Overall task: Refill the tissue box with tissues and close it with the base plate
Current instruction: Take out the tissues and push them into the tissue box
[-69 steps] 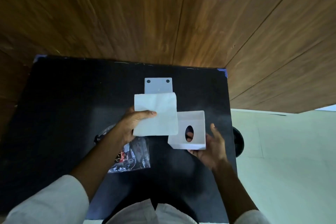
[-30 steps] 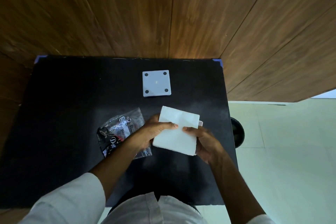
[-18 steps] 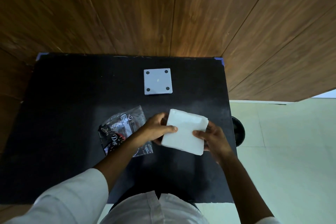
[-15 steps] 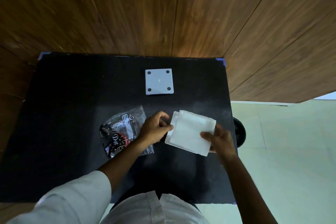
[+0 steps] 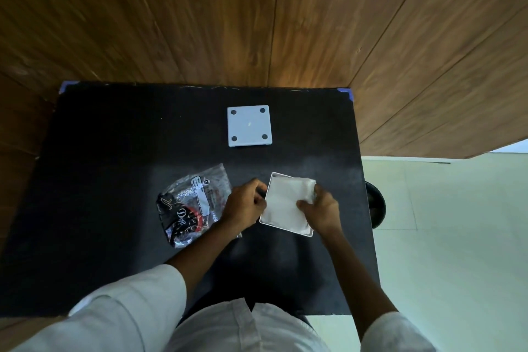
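The white tissue box [image 5: 310, 233] lies upside down on the black table, its open underside facing up. A stack of white tissues [image 5: 283, 203] sits inside it, nearly flush with the rim. My left hand [image 5: 245, 204] grips the box's left wall. My right hand [image 5: 320, 210] presses on the tissues at the right side, fingers curled over their edge. The white square base plate [image 5: 249, 126], with a dark dot in each corner, lies flat farther back on the table, apart from both hands.
A crumpled clear plastic wrapper [image 5: 191, 203] with black and red print lies left of my left hand. The black table [image 5: 114, 166] stands against a wooden wall. A dark round object [image 5: 375, 206] sits on the floor beyond the table's right edge.
The tissue stack, held above the box before, has gone down into it. My left hand shifted from the tissues to the box's left side. My right hand now presses on top.
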